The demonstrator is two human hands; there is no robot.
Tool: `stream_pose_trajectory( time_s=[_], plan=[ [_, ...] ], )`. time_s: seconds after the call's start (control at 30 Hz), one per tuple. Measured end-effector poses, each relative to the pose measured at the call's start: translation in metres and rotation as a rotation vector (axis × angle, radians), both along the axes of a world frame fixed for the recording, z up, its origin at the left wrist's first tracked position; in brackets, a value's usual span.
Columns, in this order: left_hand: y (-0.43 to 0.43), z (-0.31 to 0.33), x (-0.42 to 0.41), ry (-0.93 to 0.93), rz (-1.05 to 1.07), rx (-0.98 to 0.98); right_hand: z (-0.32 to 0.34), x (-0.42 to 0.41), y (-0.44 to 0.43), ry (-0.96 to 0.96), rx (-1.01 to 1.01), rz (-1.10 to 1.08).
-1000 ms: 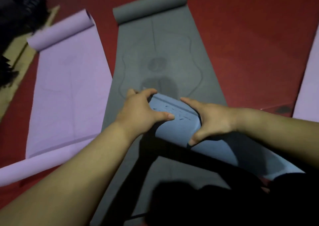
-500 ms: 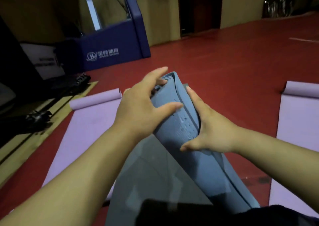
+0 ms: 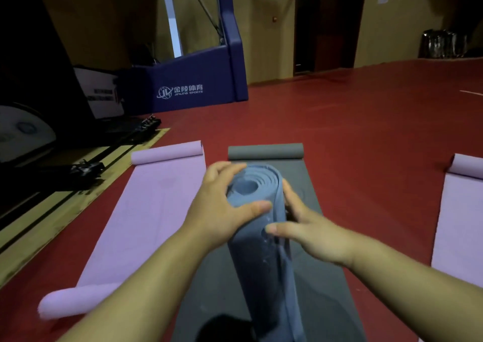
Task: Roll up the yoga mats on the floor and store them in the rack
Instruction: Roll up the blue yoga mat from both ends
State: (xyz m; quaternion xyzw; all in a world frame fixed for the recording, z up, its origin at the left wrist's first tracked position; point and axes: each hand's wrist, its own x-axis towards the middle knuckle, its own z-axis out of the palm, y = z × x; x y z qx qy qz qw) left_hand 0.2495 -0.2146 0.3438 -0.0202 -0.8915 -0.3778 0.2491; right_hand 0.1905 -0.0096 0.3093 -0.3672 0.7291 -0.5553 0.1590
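Observation:
A rolled blue yoga mat (image 3: 264,258) stands tilted upright in front of me, its spiral end facing up. My left hand (image 3: 219,211) wraps the roll's left side near the top, thumb across its front. On the right side my right hand (image 3: 305,229) presses the roll, thumb on the front. Under it a grey yoga mat (image 3: 321,276) lies flat on the red floor, curled at its far end. A purple yoga mat (image 3: 146,211) lies flat to the left, both ends curled. Another purple mat (image 3: 460,218) lies at the right edge. No rack shows clearly.
A blue padded basketball-stand base (image 3: 188,88) stands at the back left. Dark equipment (image 3: 78,169) and a tan floor strip (image 3: 52,216) run along the left. A dark doorway (image 3: 324,25) is in the far wall. Red floor (image 3: 366,137) stretches ahead and right.
The blue roll rose from lying on the grey mat to standing upright between my hands. My view lifted from the floor to the room.

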Motion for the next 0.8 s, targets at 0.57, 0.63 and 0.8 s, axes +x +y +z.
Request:
stream_pose_trajectory(
  time_s=[0.57, 0.63, 0.8],
  plan=[
    [-0.002, -0.016, -0.012, -0.038, -0.015, 0.167, 0.006, -0.014, -0.024, 0.039, -0.145, -0.299],
    [0.000, -0.017, -0.008, -0.019, 0.003, 0.173, 0.000, -0.007, -0.025, 0.044, -0.161, -0.298],
    [-0.005, -0.017, 0.002, -0.054, 0.028, 0.293, -0.005, 0.004, -0.029, 0.163, -0.086, -0.301]
  ],
)
